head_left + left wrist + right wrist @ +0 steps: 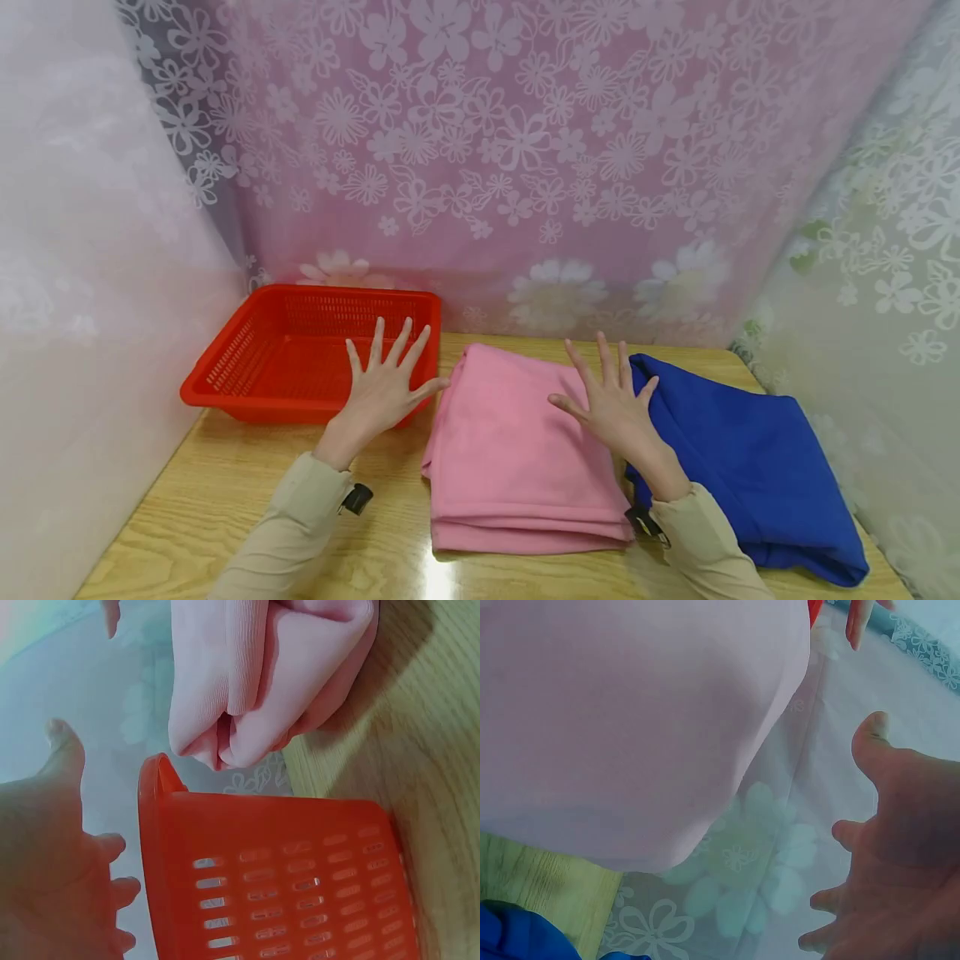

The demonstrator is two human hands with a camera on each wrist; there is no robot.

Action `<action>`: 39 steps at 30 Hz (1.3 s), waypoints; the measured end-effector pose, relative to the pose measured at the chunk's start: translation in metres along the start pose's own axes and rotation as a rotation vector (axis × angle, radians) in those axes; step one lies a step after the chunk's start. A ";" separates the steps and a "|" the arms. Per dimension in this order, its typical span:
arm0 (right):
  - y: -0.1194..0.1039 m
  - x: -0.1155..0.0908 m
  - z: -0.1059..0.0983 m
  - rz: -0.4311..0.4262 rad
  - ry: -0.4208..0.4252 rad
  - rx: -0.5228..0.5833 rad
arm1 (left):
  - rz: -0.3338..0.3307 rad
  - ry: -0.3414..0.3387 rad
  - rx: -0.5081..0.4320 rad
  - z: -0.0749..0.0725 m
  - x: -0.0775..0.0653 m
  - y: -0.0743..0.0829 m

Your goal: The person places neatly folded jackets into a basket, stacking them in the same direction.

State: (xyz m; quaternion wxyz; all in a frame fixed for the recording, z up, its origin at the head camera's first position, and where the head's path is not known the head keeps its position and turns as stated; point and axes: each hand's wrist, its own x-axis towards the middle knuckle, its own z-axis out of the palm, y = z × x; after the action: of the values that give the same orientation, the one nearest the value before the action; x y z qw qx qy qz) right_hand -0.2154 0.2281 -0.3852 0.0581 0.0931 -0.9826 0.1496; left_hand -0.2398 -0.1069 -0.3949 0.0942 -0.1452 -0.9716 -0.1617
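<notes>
My left hand (381,392) hovers with spread fingers over the near right part of a red plastic basket (247,402), holding nothing. Its fingers are splayed in the left wrist view too, beside the slotted basket wall (285,825). My right hand (615,408), also spread and holding nothing, is above the right edge of a folded pink cloth (517,442). To that hand's right lies a folded blue cloth (750,467), partly behind the forearm. In the right wrist view the pink cloth (630,727) fills much of the picture, with the hand (907,847) apart from it.
Everything lies on a wood-grain table (172,500). A pink floral curtain (480,167) hangs along the back, a pale sheet (90,250) at the left and a floral sheet (885,292) at the right. Dark straps (357,498) sit at both wrists.
</notes>
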 end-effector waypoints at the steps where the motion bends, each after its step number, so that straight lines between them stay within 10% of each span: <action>1: 0.000 0.000 -0.001 -0.004 0.012 0.007 | 0.002 0.009 -0.010 0.000 0.001 0.000; 19: 0.014 -0.015 0.001 -0.036 0.182 0.221 | 0.160 0.422 -0.367 0.019 -0.014 0.031; 29: 0.029 -0.030 0.024 -0.032 0.079 0.230 | 0.207 0.304 -0.387 0.053 -0.034 0.045; 39: 0.039 -0.041 0.035 0.005 -0.059 0.252 | 0.120 0.077 -0.370 0.070 -0.049 0.040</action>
State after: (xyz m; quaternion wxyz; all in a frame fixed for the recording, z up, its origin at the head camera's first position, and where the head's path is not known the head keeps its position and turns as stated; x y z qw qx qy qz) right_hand -0.1857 0.2604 -0.4357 0.0165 0.1016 -0.9576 0.2691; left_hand -0.1908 -0.0592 -0.4601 0.1126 -0.2116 -0.9105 -0.3369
